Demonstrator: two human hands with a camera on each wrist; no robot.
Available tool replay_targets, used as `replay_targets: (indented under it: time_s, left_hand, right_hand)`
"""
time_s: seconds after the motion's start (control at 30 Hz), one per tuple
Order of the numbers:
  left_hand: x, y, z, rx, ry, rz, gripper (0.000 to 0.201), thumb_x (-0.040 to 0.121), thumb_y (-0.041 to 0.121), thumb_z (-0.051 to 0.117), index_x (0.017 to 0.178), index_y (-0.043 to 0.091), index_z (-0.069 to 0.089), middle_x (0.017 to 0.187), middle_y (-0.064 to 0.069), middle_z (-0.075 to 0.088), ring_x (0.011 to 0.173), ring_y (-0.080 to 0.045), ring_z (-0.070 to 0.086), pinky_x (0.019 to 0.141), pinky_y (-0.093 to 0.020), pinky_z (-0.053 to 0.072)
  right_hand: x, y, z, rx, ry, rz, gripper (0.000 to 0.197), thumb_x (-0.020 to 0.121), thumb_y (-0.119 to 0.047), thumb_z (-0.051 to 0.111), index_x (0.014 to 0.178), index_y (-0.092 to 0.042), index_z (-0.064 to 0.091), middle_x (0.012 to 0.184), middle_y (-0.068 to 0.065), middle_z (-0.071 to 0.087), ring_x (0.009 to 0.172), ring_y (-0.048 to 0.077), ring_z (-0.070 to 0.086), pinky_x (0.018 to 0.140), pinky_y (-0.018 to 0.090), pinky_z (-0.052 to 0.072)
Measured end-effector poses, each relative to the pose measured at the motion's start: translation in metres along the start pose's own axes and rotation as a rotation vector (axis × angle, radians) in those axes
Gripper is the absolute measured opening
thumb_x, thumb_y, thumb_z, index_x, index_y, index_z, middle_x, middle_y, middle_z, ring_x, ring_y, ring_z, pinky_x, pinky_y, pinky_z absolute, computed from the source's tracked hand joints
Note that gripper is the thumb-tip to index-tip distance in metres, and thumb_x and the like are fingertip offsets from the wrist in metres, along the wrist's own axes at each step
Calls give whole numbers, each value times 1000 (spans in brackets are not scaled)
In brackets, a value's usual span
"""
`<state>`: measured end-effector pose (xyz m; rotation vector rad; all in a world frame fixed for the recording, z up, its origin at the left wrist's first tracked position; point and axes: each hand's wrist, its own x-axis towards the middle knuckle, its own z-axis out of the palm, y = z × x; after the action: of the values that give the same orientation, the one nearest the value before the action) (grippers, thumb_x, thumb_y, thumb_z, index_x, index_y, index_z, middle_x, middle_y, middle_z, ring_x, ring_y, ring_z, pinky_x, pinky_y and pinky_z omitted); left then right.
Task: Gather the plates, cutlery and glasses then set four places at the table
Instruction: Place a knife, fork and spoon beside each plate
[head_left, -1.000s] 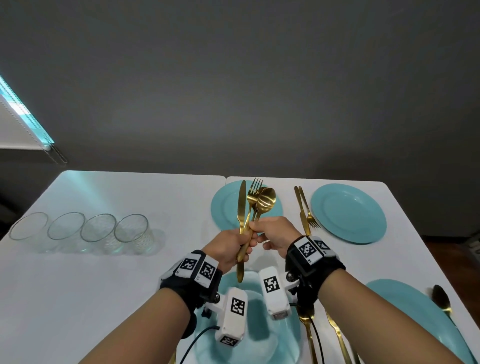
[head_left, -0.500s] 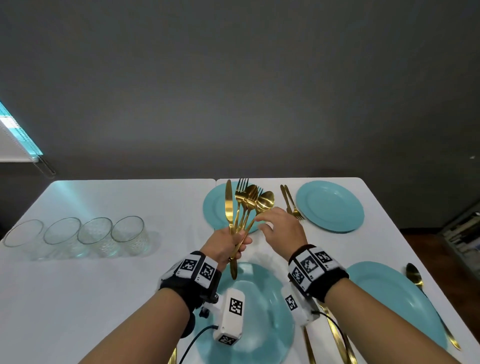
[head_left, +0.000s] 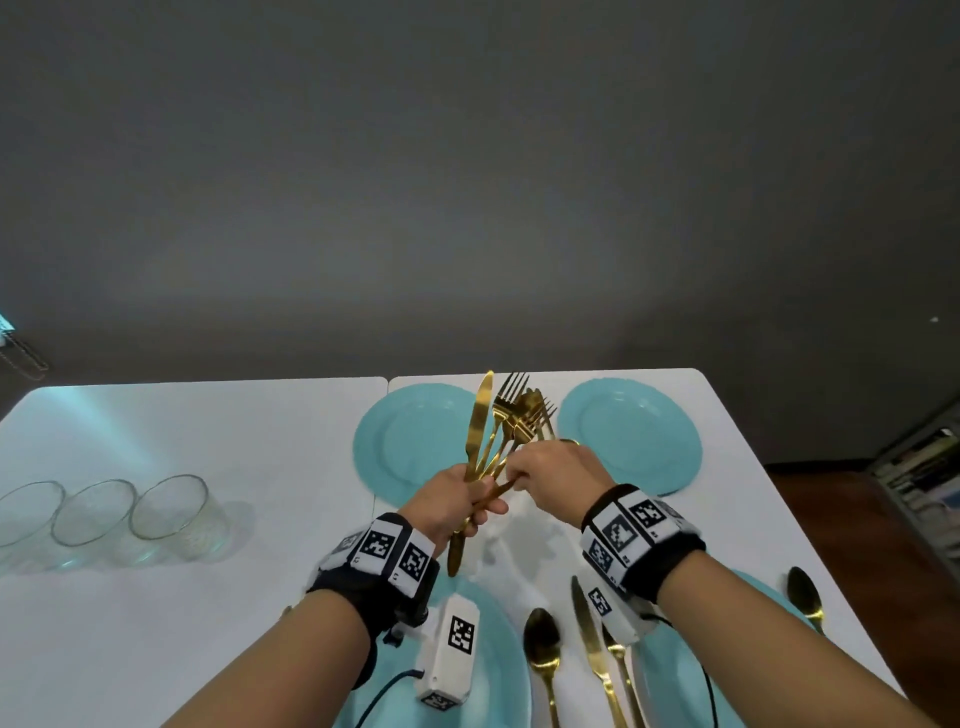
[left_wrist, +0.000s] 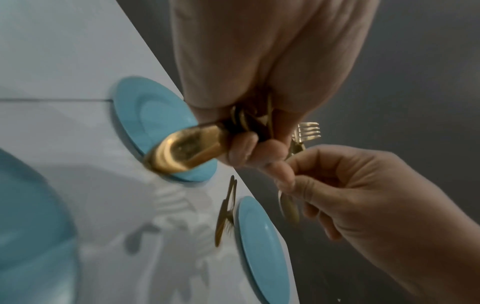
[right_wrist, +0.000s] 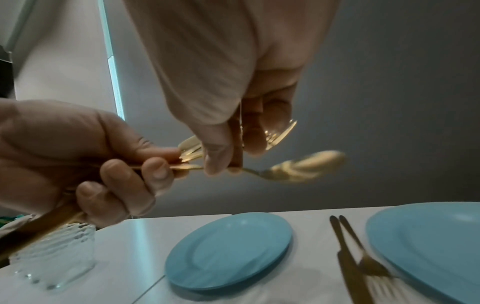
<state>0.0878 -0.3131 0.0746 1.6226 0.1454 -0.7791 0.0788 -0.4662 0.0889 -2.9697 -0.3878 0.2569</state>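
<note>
My left hand (head_left: 454, 506) is fisted around the handles of a bundle of gold cutlery (head_left: 498, 431), held upright above the white table (head_left: 218, 447): a knife (head_left: 478, 421) blade stands tallest on the left of the bundle, with fork tines fanned beside it. My right hand (head_left: 550, 475) meets the bundle from the right, thumb and fingertips pinching the stem of a spoon (right_wrist: 306, 164), whose blurred bowl projects beyond the fingers in the right wrist view. Just beyond both hands lies a blue plate (head_left: 415, 441), and to the right of it, past my right hand, a second blue plate (head_left: 631, 434) with a knife and fork (right_wrist: 358, 255) laid between the two. Below my wrists, nearest to me, sits a third blue plate (head_left: 498, 639), partly covered by the left wrist camera; to its right rest a spoon (head_left: 542, 639) and a further knife (head_left: 592, 649). A fourth plate (head_left: 660, 675) shows under my right forearm, with another spoon (head_left: 804, 592) on its far right. Well to the left of my left hand stands a row of clear glasses (head_left: 171, 514), touching side by side.
</note>
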Motion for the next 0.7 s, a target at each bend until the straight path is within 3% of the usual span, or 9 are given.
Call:
replay_targets:
  time_s: [0.17,0.3,0.37,0.43,0.5,0.57,0.7]
  left_hand:
    - [42,15,31,-53,102,-46,14,99,13,36,89,10,46,72,-8,64,50,-12,44,47,-20,32]
    - [76,21,42,-86,205,-65,14,98,14,37,91,11,49,72,-5,61,56,-13,44,50,-21,35]
    - [90,24,45,-90,234,-63,16,99,16,37,92,12,50,72,-4,58,57,-13,43,53,-22,36]
    - [102,28,49,-98,251,-56,17,99,17,36,92,12,51,72,-4,56,58,-12,43,54,-22,37]
    - [113,31,53,-114,266,-49,18,100,17,36,91,12,51,71,-4,55,58,-12,42,54,-22,36]
    - [121,35,57,-116,267,-49,18,100,17,36,92,11,51,71,-4,55,57,-12,42,54,-22,37]
    - [132,42,63,-89,259,-49,17,100,19,38,95,11,52,72,-3,56,59,-12,43,56,-22,39]
  right_hand:
    - [11,63,-6,129,-211,151,13,92,-20,54,95,-20,66,104,-1,65,98,18,57,75,26,40]
    - [15,144,-9,284,-160,476,16,85,-18,64,72,-26,65,97,-3,68,92,16,61,81,25,47]
    - [17,190,-10,326,-101,664,5,84,-19,67,84,-20,72,105,2,70,102,19,62,88,23,45]
    - [18,237,-6,351,-107,842,25,87,-22,64,108,-9,70,117,8,67,112,24,60,93,26,45]
    - [14,273,-2,408,-148,1037,32,87,-25,65,111,-5,67,111,13,67,97,28,66,79,31,53]
    - [10,300,10,501,-150,1177,27,80,-25,72,95,-2,68,86,14,69,70,28,68,64,35,57]
    - [14,342,47,539,-133,1237,27,68,-32,76,78,-9,69,75,14,70,64,31,69,72,47,59]
